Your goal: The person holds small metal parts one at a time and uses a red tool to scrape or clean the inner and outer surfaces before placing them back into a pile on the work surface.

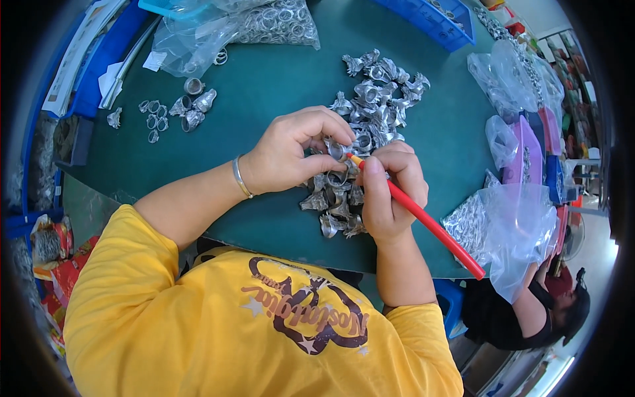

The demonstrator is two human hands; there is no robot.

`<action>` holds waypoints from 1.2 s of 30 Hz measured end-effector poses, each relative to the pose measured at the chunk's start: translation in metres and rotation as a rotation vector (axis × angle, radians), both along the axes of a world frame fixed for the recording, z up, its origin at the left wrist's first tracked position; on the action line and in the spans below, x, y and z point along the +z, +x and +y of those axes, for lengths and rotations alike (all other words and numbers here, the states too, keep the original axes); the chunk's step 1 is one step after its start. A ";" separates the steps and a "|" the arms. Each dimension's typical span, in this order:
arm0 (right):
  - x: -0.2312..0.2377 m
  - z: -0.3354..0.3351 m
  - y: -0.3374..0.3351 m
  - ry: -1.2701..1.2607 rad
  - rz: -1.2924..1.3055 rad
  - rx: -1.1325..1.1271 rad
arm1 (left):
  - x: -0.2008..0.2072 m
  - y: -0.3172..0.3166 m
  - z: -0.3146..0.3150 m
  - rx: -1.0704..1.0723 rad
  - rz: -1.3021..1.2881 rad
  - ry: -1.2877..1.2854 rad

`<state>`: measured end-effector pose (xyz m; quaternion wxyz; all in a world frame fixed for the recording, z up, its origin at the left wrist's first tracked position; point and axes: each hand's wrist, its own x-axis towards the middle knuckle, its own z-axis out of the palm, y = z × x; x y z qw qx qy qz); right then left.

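Between the thumb and fingers of my left hand [291, 149] is a silver-coloured metal ring [336, 150], held just above a heap of similar rings. My right hand [393, 188] grips a red pencil [433, 228]. Its sharpened tip touches or nearly touches the held ring; I cannot tell which. The heap of chunky metal rings [377, 99] runs from beyond my hands to below them on the green tabletop [258, 79]. Part of the heap is hidden under my hands.
To the left lie a small group of plain rings [153, 119] and several chunky rings [192, 106]. A plastic bag of rings [278, 23] and a blue bin [436, 20] stand at the far side. Plastic bags [509, 225] and a pink tray [524, 152] line the right edge. Another person [522, 311] sits at right.
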<state>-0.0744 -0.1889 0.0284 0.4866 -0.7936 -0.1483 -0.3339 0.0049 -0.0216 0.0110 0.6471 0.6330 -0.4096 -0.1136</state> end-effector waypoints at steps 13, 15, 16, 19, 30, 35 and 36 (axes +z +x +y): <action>-0.001 -0.003 0.001 0.185 -0.031 -0.044 | 0.012 -0.005 -0.001 -0.108 0.722 -0.111; -0.001 -0.004 0.001 0.184 -0.044 -0.044 | 0.013 -0.003 0.000 -0.117 0.771 -0.148; -0.001 -0.004 0.001 0.179 -0.040 -0.053 | 0.012 -0.002 0.001 -0.115 0.771 -0.148; -0.001 -0.005 0.001 0.174 -0.044 -0.061 | 0.011 -0.001 0.002 -0.118 0.787 -0.084; -0.001 -0.006 0.004 0.195 -0.057 -0.109 | 0.020 -0.004 0.002 -0.051 1.039 -0.006; 0.001 -0.007 0.000 0.131 -0.021 -0.143 | 0.017 -0.007 0.003 0.030 0.860 0.022; 0.002 -0.007 0.000 0.094 -0.002 -0.163 | 0.019 -0.008 0.002 0.052 0.729 0.037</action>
